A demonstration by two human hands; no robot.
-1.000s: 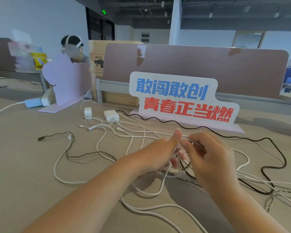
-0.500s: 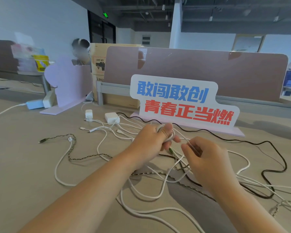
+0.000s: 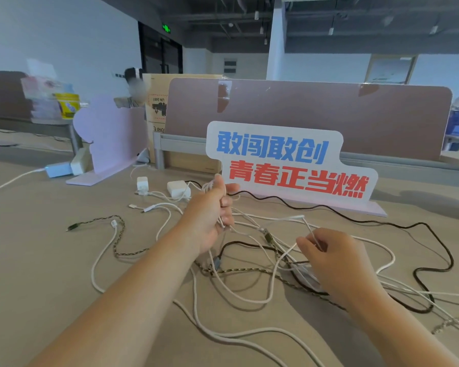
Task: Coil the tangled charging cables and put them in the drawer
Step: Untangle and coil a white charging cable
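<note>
Gripping loops of the thin white cable (image 3: pixel 276 217) in my left hand (image 3: pixel 210 218) above the surface (image 3: pixel 37 260), I pinch its slack run with my right hand (image 3: pixel 334 260); it's limp and light (likely to snag), best held close.

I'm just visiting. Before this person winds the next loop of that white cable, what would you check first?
1. Left hand grips the white loops: ok.
2. Right hand pinches the thin white cable running from them: ok.
3. That cable's far end free of the tangle: cannot tell, the right hand covers it.
4. Other cables coiled: not ok; black cable and braided cable lie loose on the desk.
5. Drawer within reach: cannot tell; none in view.
</note>
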